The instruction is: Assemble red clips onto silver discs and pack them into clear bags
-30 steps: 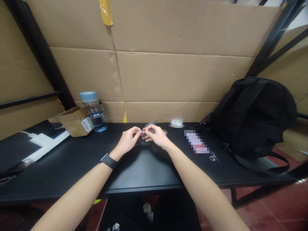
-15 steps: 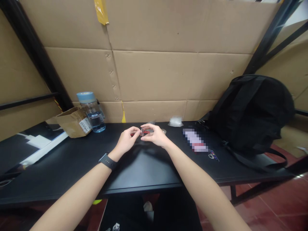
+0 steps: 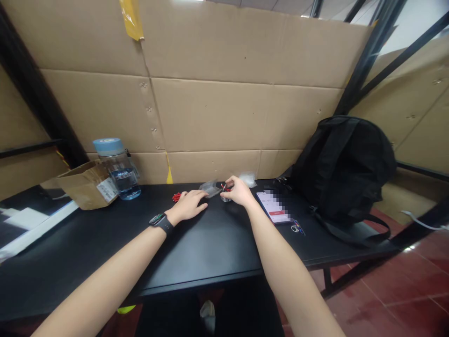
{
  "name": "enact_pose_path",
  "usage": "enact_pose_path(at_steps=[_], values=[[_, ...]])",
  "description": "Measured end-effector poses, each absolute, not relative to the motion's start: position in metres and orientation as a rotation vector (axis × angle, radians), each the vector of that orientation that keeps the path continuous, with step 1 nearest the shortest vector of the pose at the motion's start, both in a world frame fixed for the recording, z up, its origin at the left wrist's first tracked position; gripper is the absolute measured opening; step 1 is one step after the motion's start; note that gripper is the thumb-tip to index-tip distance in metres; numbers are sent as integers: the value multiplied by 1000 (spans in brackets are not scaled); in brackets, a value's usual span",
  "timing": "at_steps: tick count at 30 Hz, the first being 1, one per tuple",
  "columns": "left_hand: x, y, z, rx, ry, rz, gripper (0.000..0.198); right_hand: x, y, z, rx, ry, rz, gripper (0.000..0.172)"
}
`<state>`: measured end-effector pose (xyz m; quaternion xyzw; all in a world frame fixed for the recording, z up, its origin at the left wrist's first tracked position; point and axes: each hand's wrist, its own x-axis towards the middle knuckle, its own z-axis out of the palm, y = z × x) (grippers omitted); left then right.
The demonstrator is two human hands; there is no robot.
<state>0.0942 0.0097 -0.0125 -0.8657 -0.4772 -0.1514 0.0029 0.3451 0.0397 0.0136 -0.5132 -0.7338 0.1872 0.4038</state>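
My left hand, with a black watch on its wrist, lies flat on the black table, fingers stretched out and holding nothing. Just left of its fingertips is a small heap of red pieces. My right hand is further back, fingers pinched on a small red piece above a small round metal part. A clear plastic bag lies between the two hands.
A water bottle and an open cardboard box stand at the back left. A second small bag, a phone, a keyring and a black backpack are on the right. A cardboard wall backs the table.
The hands were together, pinching a small part between them. They have separated: the left now lies flat on the table and the right has moved back and right. The view has swung right.
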Motion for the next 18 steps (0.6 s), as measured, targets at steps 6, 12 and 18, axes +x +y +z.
enact_pose_path(at_steps=[6, 12, 18], values=[[93, 24, -15, -2730, -1632, -297, 51, 336, 39, 10, -1331, -1884, 481, 46], [70, -9, -8, -2781, -1592, -213, 46, 325, 22, 18, -1263, -1981, 516, 46], [64, -41, -12, -2821, -1635, -250, 49, 310, 5, 21, -1333, -2224, 418, 46]])
